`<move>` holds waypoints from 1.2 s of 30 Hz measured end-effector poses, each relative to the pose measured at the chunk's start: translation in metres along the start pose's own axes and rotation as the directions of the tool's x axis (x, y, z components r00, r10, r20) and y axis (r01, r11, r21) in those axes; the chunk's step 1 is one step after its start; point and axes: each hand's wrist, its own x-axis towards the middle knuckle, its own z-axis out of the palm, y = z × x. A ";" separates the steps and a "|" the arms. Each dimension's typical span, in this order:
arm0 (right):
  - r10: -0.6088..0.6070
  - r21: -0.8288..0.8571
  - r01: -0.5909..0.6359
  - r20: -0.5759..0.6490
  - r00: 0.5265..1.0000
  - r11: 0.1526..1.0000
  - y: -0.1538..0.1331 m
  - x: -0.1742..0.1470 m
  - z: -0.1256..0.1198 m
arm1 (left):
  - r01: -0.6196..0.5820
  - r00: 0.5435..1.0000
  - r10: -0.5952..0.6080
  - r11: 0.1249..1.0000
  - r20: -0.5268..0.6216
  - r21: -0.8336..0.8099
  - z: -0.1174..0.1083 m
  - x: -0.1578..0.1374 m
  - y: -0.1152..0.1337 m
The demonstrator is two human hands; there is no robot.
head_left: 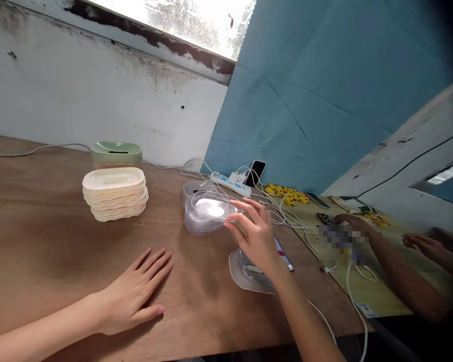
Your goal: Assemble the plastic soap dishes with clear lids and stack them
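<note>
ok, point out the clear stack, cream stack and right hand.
clear stack (201, 227), head view: near side
cream stack (115, 199), head view: stacked edges, near side
right hand (258, 236), head view: back of hand

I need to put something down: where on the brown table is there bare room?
The brown table is bare left of the cream stack and between the left hand and the grey piece. It's crowded from the clear stack to the power strip, and beneath the right hand.

The white wall (98, 90) is stained — the window (196, 20) bright.
</note>
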 end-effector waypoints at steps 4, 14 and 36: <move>0.071 0.136 -0.047 -0.173 0.982 0.990 -0.012 -0.006 -0.003 | 0.094 0.982 -0.117 0.983 -0.145 -0.159 0.004 -0.001 -0.001; 0.124 0.113 -0.076 -0.525 0.842 0.991 -0.027 -0.055 0.028 | 0.224 0.704 -0.556 0.765 -0.443 -0.604 0.000 0.093 -0.065; 0.284 0.289 -0.115 -0.655 0.700 0.950 -0.033 -0.068 0.035 | 0.006 0.234 -0.806 0.560 -0.544 -0.828 -0.016 0.180 -0.118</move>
